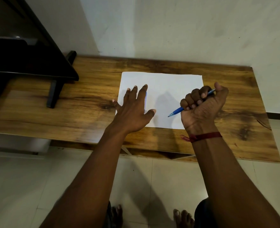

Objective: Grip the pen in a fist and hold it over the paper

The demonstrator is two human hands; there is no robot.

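Observation:
A white sheet of paper (pixel 169 83) lies flat on a wooden table (pixel 90 99). My left hand (pixel 133 109) rests on the sheet's left edge, fingers straight and spread. A short blue line (pixel 146 101) shows on the paper beside its index finger. My right hand (pixel 202 107) grips a blue pen (pixel 177 111) in a fist, palm turned up, over the sheet's right part. The pen tip points left and down, just above the paper. A red thread (pixel 203 137) circles my right wrist.
A dark stand or shelf frame (pixel 53 74) occupies the table's left end. A pale wall (pixel 169 30) rises right behind the table. Light floor tiles (pixel 20 186) and my bare feet (pixel 183 218) lie below the table's near edge.

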